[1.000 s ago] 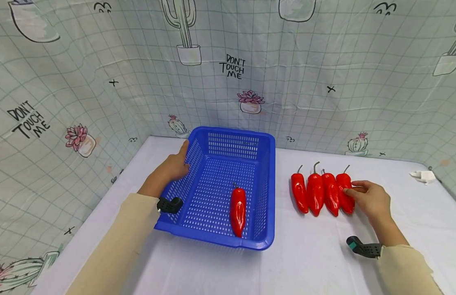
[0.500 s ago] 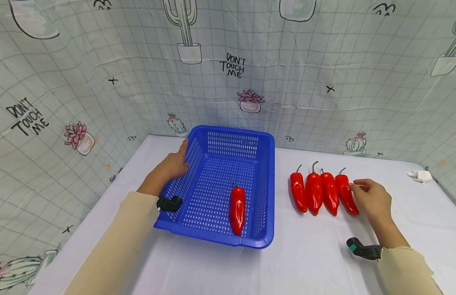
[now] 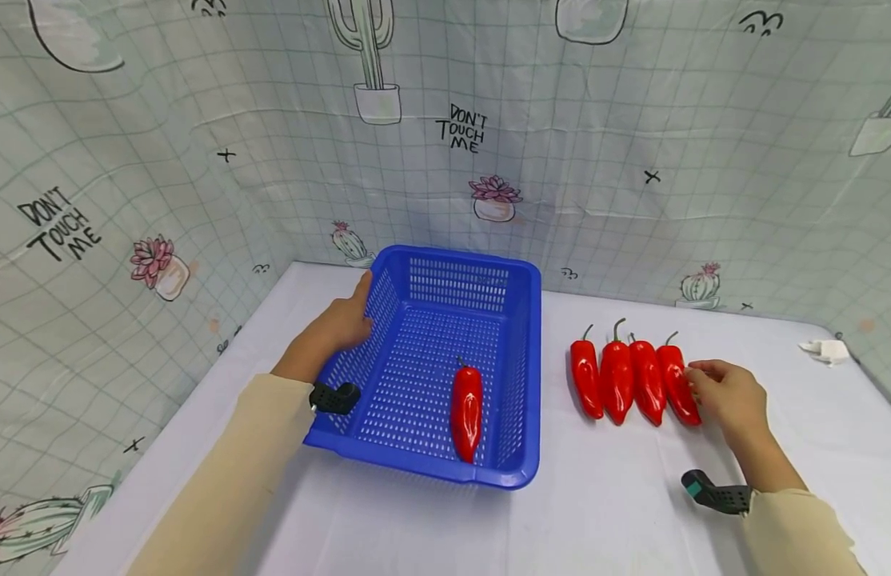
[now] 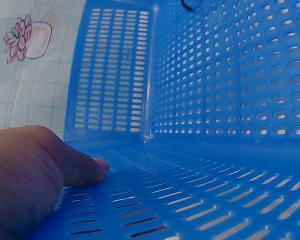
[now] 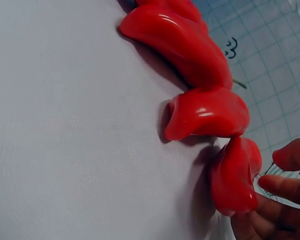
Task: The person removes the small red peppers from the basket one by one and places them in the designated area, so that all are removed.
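My left hand (image 3: pixel 337 326) grips the left wall of a blue plastic basket (image 3: pixel 417 466). In the left wrist view its thumb (image 4: pixel 85 170) lies over the inner side; the other fingers are mostly hidden. One red chili pepper (image 3: pixel 467 414) lies lengthwise in the basket, right of its middle. Several more red peppers lie side by side on the table, stems away from me. Loosely bent, the fingers of my right hand (image 3: pixel 732 400) are at the right side of the rightmost pepper (image 3: pixel 677 386), which leans with its tip to the right. The right wrist view shows fingertips against that pepper (image 5: pixel 235 175).
White cloth covers the table (image 3: pixel 589 512). A patterned curtain (image 3: pixel 597 144) hangs behind and at the left. A small white object (image 3: pixel 827 350) lies at the far right corner. The remaining peppers (image 3: pixel 617 382) lie between basket and right hand.
The rightmost pepper has turned, its lower tip swinging right. My right fingers have come off its top to its right side. The left hand and basket stay put.
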A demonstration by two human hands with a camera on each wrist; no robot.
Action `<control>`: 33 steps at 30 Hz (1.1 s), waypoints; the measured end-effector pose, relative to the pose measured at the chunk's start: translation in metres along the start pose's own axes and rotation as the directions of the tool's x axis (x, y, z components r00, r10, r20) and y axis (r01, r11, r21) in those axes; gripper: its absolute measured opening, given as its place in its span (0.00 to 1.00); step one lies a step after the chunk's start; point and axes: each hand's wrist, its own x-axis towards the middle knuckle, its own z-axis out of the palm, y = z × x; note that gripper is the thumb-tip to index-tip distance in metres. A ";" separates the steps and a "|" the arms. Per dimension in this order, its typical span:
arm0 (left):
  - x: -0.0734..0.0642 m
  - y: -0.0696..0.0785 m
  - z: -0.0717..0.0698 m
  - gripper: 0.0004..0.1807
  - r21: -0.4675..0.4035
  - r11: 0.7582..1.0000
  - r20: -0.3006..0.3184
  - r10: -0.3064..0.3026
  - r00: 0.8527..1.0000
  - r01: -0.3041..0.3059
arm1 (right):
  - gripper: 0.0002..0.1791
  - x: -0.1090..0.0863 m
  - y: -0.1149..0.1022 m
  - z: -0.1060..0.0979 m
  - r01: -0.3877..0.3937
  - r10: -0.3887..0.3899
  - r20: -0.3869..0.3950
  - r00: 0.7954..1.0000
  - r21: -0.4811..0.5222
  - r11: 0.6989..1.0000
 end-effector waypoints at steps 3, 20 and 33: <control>0.000 -0.001 0.000 0.42 -0.005 1.000 0.001 -0.010 1.000 0.010 | 0.29 0.000 0.001 -0.001 0.014 -0.014 0.011 1.000 0.013 1.000; 0.000 0.000 -0.001 0.42 0.002 1.000 0.006 0.009 1.000 -0.009 | 0.28 -0.010 -0.066 0.003 0.160 -0.155 -0.137 0.978 0.023 0.987; 0.000 -0.001 0.000 0.42 -0.001 1.000 0.009 -0.003 1.000 0.003 | 0.30 -0.037 -0.147 0.009 0.300 -0.279 -0.135 0.951 0.182 0.936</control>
